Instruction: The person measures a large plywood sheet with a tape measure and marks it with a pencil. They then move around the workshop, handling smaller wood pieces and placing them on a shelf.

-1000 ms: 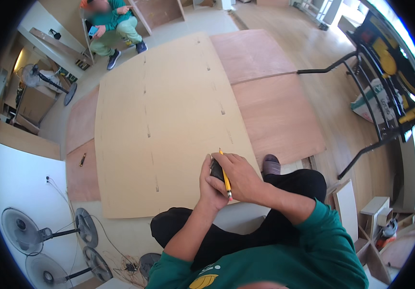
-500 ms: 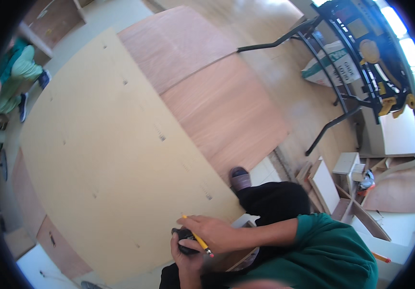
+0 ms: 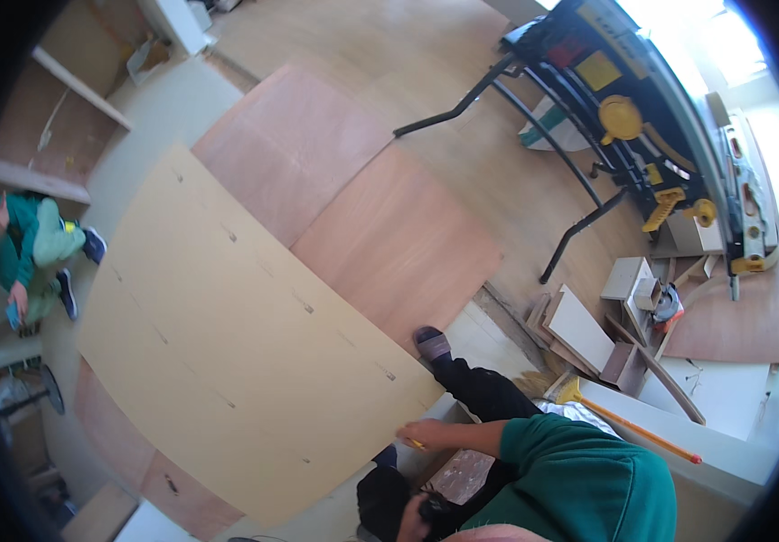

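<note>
Makeshift wood wkshp: lg board (image 3: pixel 245 330), ply sheets (image 3: pixel 398 239), spirit lvl (image 3: pixel 752 217).

bright daylight, washed-out glare upper right, tan board (image 3: pixel 254 339) evenly lit, black fisheye rim, bowed edges

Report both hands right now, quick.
Left hand: closed around a small black object, partly hidden against the dark trousers.
Right hand: closed, holding the yellow pencil, only a bit of it showing.

Probably a pencil (image 3: pixel 417 443), mostly hidden
</note>
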A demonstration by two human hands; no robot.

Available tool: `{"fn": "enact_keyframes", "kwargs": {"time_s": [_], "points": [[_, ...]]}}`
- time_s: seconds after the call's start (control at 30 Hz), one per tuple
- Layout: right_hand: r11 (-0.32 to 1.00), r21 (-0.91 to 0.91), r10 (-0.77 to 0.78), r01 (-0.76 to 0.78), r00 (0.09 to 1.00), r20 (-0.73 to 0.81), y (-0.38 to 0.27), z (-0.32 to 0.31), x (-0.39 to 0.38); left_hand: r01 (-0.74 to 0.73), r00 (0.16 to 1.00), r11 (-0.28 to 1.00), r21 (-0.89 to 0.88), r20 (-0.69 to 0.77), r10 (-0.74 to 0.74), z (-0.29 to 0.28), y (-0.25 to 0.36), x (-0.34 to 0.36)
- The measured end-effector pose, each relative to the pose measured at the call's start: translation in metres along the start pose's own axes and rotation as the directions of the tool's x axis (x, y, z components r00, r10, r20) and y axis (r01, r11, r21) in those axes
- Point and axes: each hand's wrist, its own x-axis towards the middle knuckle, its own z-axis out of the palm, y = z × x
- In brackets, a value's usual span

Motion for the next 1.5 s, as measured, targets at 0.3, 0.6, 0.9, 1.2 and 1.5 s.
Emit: {"fn": "enact_keyframes", "kwargs": {"time_s": [0.3,0.6,0.9,1.2,1.5], "points": [[0.998,-0.053,-0.069,0.044,0.687,-0.724,-0.050,-0.148,-0.197,0.018,1.000,0.997,-0.075,0.008,-0.017,0.135,0.021,-0.111],[0.897,-0.341,-0.424,-0.281,-0.331,-0.843,-0.129,-0.474,-0.433,-0.193,0.938,0.821,0.538,-0.144,0.315,0.246,0.063,-0.188],[0.921,0.027,-0.168,-0.389,-0.460,-0.872,-0.097,-0.570,-0.514,-0.302,0.827,0.881,0.364,-0.360,0.432,0.238,0.117,-0.220],[0.867,-0.004,-0.242,-0.498,-0.413,-0.878,-0.073,-0.568,-0.514,-0.143,0.737,0.402,0.905,-0.174,0.653,0.294,0.157,-0.241],[0.854,0.014,-0.232,-0.520,-0.406,-0.884,-0.084,-0.567,-0.515,-0.255,0.626,-0.159,0.954,0.288,0.725,0.271,0.203,-0.193]]}}
